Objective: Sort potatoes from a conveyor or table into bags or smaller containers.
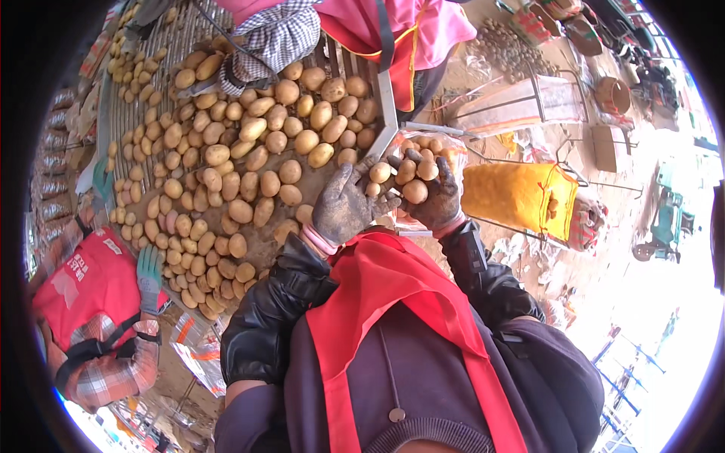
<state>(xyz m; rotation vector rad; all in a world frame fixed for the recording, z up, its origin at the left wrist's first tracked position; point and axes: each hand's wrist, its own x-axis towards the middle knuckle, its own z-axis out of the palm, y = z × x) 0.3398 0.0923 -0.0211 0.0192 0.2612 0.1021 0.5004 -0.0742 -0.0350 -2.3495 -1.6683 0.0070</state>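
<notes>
Both my hands wear dirty grey work gloves and meet just off the corner of a metal-edged sorting table [387,107]. Several small potatoes [415,191] lie cupped in my right hand [435,198], its fingers curled about them. My left hand [342,205] is beside it, with a small potato [380,172] and a smaller one at its fingers. Beneath the hands, partly hidden by them, stands a clear plastic bag [457,148] holding more potatoes. Many loose potatoes [241,210] of mixed size are spread over the slatted table to the left of my hands.
A person in a pink top [345,22] with checked sleeves reaches over the table's far side. Another person in a red vest [93,283] and green-grey gloves stands at the left. At the right are a full yellow sack [504,195] on a metal frame and a white sack [521,102].
</notes>
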